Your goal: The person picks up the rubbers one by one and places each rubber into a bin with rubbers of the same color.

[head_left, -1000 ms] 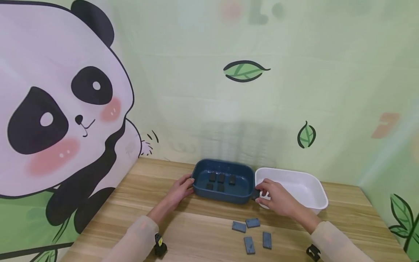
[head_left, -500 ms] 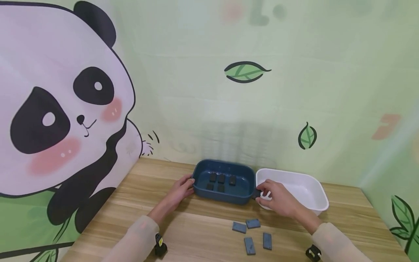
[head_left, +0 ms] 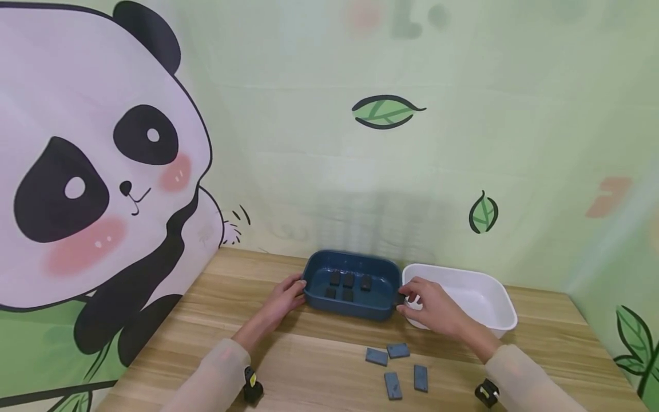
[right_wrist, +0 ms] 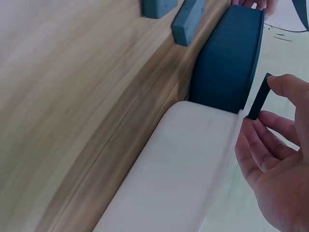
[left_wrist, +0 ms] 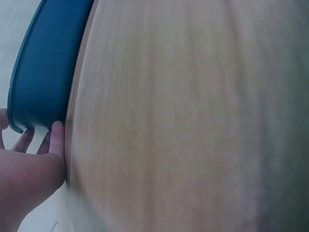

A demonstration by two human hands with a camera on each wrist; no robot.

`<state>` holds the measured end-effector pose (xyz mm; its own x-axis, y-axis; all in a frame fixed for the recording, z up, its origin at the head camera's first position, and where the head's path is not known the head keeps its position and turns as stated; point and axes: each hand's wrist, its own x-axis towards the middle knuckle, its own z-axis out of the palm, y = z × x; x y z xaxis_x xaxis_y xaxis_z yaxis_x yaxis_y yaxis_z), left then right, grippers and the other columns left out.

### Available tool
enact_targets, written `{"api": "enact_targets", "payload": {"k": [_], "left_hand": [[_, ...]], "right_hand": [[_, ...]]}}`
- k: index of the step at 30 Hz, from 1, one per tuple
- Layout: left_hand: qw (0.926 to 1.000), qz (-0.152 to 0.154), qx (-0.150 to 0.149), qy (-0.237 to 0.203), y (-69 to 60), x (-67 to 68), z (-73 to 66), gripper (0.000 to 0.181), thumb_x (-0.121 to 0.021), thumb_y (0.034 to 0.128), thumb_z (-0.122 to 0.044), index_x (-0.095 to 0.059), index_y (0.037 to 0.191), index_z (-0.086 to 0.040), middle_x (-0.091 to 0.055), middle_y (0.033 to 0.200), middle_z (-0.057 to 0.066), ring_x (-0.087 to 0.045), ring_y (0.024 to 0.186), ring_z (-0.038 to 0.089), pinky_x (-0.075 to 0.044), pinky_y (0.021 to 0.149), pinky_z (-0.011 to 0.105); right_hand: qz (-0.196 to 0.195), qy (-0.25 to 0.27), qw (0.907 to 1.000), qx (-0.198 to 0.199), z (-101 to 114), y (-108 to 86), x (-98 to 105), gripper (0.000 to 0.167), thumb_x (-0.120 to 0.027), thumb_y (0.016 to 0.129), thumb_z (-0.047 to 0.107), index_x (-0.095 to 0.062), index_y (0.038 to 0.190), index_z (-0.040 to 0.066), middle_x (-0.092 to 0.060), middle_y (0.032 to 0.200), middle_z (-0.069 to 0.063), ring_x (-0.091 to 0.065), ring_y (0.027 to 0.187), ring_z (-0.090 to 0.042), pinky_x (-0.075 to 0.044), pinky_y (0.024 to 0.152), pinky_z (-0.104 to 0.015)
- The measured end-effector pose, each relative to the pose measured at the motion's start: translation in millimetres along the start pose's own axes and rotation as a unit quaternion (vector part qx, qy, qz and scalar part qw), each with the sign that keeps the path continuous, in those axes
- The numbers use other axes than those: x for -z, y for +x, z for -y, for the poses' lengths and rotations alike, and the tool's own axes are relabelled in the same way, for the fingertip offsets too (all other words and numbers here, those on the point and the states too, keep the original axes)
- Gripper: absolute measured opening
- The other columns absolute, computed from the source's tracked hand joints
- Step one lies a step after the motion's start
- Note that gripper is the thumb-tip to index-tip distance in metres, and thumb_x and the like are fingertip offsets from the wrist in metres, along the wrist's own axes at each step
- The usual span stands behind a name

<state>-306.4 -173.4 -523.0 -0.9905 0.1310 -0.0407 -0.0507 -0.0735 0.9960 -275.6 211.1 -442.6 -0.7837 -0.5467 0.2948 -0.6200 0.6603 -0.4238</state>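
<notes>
My left hand [head_left: 283,294] rests with its fingertips against the left end of a dark blue basin [head_left: 337,309]. In the left wrist view its fingers touch the basin's outer wall near the rim. My right hand [head_left: 435,306] pinches a thin dark rectangular block [right_wrist: 261,95] between thumb and fingers. That block stands on edge by the blue basin's right end, where a white basin [head_left: 489,320] adjoins it. Several dark blocks [head_left: 365,282] lie apart on the blue basin's floor. Several blue-grey blocks [head_left: 420,378] lie on the table in front of the basins.
The wooden table [head_left: 309,366] backs onto a pale green wall [head_left: 288,131] printed with leaves and a large panda [head_left: 92,171]. Black wrist devices [head_left: 252,388] sit at both sleeves. The two basins stand side by side near the wall.
My right hand has shifted slightly left and up with its block, closer over the blue basin's right rim. The left hand and the loose blocks stay where they were.
</notes>
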Motion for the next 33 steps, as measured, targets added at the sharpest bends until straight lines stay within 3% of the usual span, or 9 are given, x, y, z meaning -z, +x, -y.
{"api": "enact_targets", "payload": {"k": [7, 18, 33], "left_hand": [[1.0000, 0.001, -0.002, -0.001, -0.7, -0.6, -1.0, 0.056, -0.053, 0.1108, -0.018, -0.037, 0.157, 0.009, -0.049, 0.152, 0.034, -0.052, 0.140, 0.044, -0.046, 0.117, 0.051], [0.9999, 0.008, -0.003, 0.007, -0.9, 0.1, -2.6, 0.057, -0.052, 0.1113, -0.020, -0.036, 0.157, 0.009, -0.046, 0.154, 0.034, -0.051, 0.141, 0.044, -0.046, 0.117, 0.050], [0.9999, 0.014, 0.002, 0.003, 0.2, 2.4, -1.4, 0.057, -0.052, 0.1121, -0.021, -0.035, 0.158, 0.008, -0.045, 0.156, 0.034, -0.049, 0.143, 0.044, -0.044, 0.118, 0.051]], "right_hand": [[-0.003, -0.017, 0.9999, -0.002, 7.5, 13.1, -6.7, 0.035, -0.082, 0.094, 0.022, -0.074, 0.118, -0.003, -0.068, 0.100, -0.007, -0.066, 0.093, -0.022, -0.061, 0.081, -0.037], [0.014, -0.014, 0.9998, -0.009, 10.9, 39.0, -23.8, 0.035, -0.080, 0.096, 0.018, -0.073, 0.122, -0.003, -0.072, 0.111, -0.012, -0.069, 0.100, -0.030, -0.060, 0.087, -0.046], [0.037, -0.050, 0.9981, -0.006, 6.9, 71.0, -51.2, 0.026, -0.086, 0.089, 0.012, -0.076, 0.108, -0.003, -0.073, 0.097, -0.012, -0.071, 0.089, -0.026, -0.061, 0.081, -0.043]]}}
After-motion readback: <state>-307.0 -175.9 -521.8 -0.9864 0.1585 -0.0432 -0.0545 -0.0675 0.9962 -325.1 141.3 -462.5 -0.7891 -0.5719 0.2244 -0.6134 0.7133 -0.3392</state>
